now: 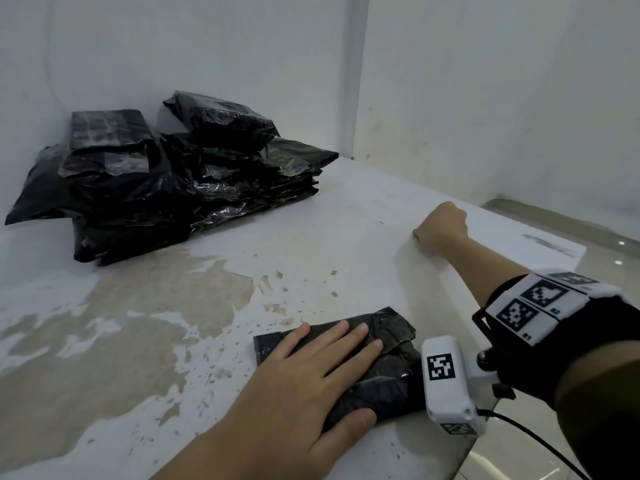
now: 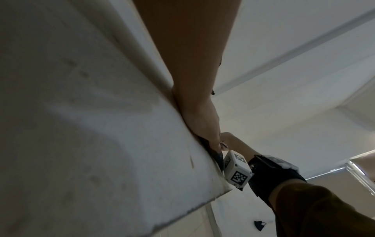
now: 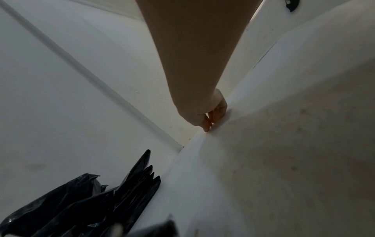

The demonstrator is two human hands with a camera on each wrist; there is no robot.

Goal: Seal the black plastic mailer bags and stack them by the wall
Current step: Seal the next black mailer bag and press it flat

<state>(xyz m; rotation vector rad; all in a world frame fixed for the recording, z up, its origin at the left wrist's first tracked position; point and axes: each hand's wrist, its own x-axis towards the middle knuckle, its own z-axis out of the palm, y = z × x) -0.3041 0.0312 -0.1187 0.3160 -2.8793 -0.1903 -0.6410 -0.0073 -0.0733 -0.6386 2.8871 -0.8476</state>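
A small black mailer bag (image 1: pixel 391 329) lies flat near the table's front right edge. My left hand (image 1: pixel 343 362) presses on it with straight, spread fingers, the thumb along its near side; the left wrist view shows this hand (image 2: pixel 211 137) over a sliver of the bag (image 2: pixel 219 160). My right hand (image 1: pixel 440 226) is farther back on the right, fingers curled, knuckles up, fingertips touching the tabletop. In the right wrist view that hand (image 3: pixel 210 123) has its fingertips together on the surface, and nothing shows between them. A pile of black mailer bags (image 1: pixel 166 181) sits against the far wall.
The worn white table (image 1: pixel 311 237) runs into the corner of two white walls (image 1: pixel 485 98). Its right edge drops to a glossy tiled floor (image 1: pixel 595 244). The pile of bags (image 3: pixel 91 208) shows at the lower left of the right wrist view.
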